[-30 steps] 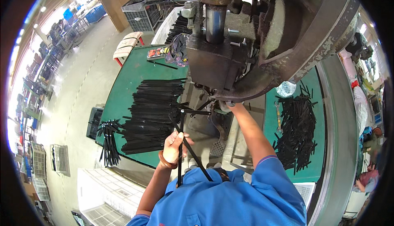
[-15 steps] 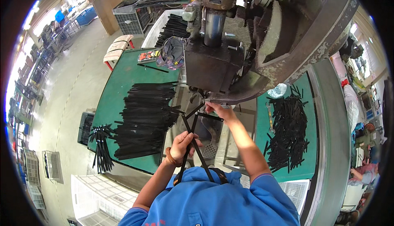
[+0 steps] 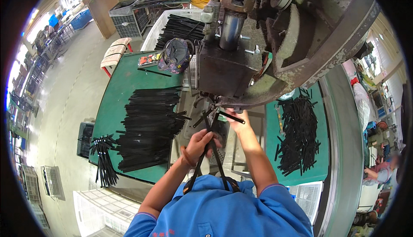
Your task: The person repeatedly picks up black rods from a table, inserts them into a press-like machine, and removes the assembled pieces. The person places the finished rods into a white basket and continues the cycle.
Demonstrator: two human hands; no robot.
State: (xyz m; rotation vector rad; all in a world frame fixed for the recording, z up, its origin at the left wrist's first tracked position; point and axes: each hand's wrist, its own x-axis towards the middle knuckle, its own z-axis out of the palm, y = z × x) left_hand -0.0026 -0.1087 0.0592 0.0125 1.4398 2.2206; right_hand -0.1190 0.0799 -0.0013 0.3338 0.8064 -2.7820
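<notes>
My left hand [image 3: 202, 144] is closed around long black flat strips [image 3: 220, 168] that cross each other. Their lower ends reach down to the front of my blue shirt, and their upper ends sit under the dark block of a press [image 3: 226, 74]. Close under that block, my right hand [image 3: 239, 124] is closed at the joined strips' upper end. A short black strip [image 3: 232, 117] with a hole at its tip lies across its fingers. The right fingertips are partly hidden by the strip and the press.
A green table [image 3: 112, 82] at left bears a wide stack of long black strips [image 3: 148, 129]. At right, a green tabletop [image 3: 273, 151] holds a heap of short black strips [image 3: 299, 133]. White crates [image 3: 101, 213] stand low at left. A fabric bag [image 3: 176, 55] lies behind the stack.
My right hand has moved slightly right and down under the press. The left hand and crossed strips have shifted right and up, with the strips' upper ends closer to the press.
</notes>
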